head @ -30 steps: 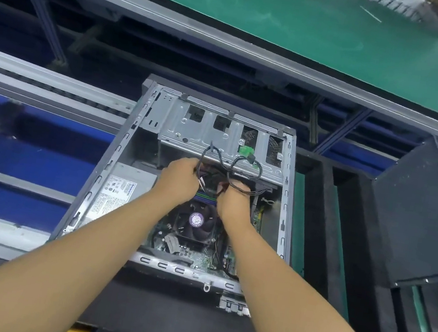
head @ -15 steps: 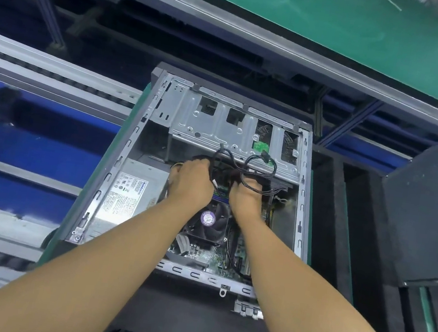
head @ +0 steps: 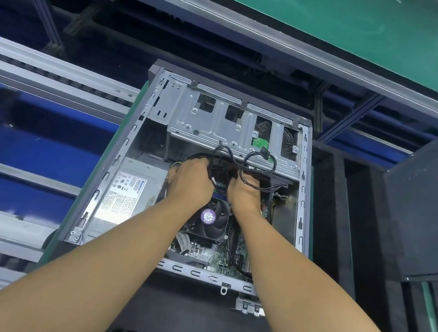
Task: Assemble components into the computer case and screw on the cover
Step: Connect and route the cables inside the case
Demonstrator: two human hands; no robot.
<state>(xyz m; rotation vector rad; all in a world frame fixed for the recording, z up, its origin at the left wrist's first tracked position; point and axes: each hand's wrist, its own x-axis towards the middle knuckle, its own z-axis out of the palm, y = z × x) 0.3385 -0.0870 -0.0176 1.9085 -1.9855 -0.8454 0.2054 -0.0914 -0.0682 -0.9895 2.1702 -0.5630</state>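
The computer case (head: 196, 272) lies open under the left hand (head: 189, 182) and right hand (head: 244, 195), both gripping black cables (head: 245, 160) just beyond the knuckles, apparently mid-routing; next, each connector probably needs careful seating.

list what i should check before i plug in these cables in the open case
1. Left hand and right hand grip the black cables: ok.
2. Computer case open, inside reachable: ok.
3. CPU fan free of cables where visible: ok.
4. Cable loops tidy: not ok, they arch loose over the drive cage.
5. Target socket: cannot tell, hidden under the hands.
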